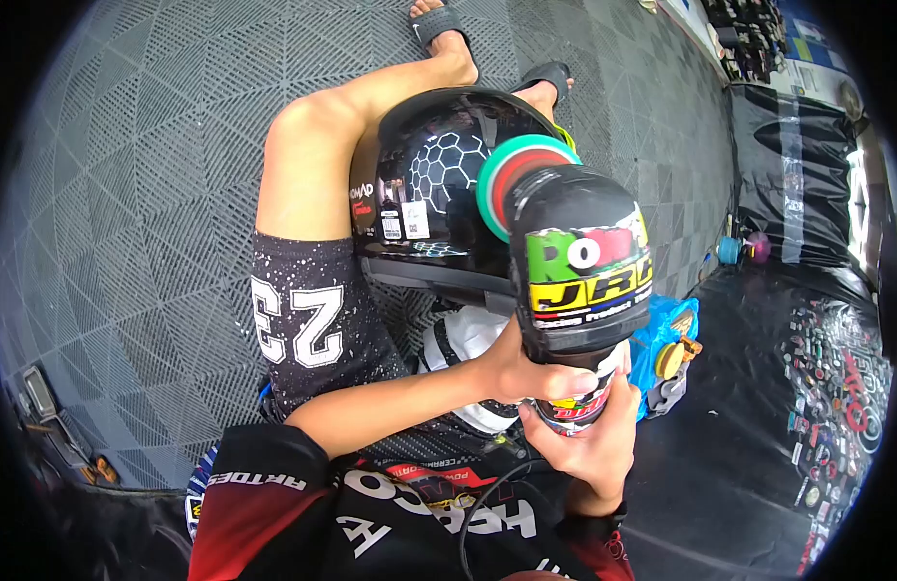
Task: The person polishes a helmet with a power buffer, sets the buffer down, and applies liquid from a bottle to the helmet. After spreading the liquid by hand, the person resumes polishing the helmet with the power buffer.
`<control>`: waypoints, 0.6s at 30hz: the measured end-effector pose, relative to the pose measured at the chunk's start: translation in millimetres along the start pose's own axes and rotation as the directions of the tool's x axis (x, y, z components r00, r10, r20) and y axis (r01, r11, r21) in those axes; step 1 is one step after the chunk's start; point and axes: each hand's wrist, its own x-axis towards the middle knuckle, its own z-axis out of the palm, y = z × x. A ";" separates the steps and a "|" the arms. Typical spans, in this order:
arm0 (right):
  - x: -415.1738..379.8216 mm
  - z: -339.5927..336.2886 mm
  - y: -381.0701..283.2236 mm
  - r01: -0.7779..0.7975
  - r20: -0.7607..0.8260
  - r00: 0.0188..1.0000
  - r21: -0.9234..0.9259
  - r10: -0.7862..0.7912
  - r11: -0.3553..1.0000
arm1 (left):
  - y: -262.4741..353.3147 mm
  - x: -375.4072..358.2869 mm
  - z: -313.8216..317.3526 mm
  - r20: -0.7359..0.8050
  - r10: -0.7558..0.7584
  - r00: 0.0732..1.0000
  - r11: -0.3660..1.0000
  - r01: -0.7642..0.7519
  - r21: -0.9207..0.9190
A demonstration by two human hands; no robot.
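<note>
A black polisher point(586, 261) covered in stickers stands out in front of my chest, its round green and red pad point(511, 184) against or just over the right side of a glossy black helmet point(434, 174). The helmet rests between my legs and has a white hexagon pattern and small labels. My left hand point(531, 373) wraps round the polisher's handle from the left. From the right, my right hand point(598, 436) grips the same handle lower down. Whether pad and helmet touch cannot be made out.
White cloth point(472, 339) lies under the helmet. A blue plastic bag point(669, 324) with a yellow round pad point(670, 360) is at the right. A cable point(468, 513) crosses my shirt. Tools point(56, 426) lie at the far left, and a sticker-covered black sheet point(744, 387) spreads at the right.
</note>
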 end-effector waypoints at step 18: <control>-21.6 -6.5 37.5 -0.104 -0.011 0.994 0.114 0.106 0.988 | -18.1 0.9 20.0 -0.064 -0.197 0.978 0.967 0.205 0.153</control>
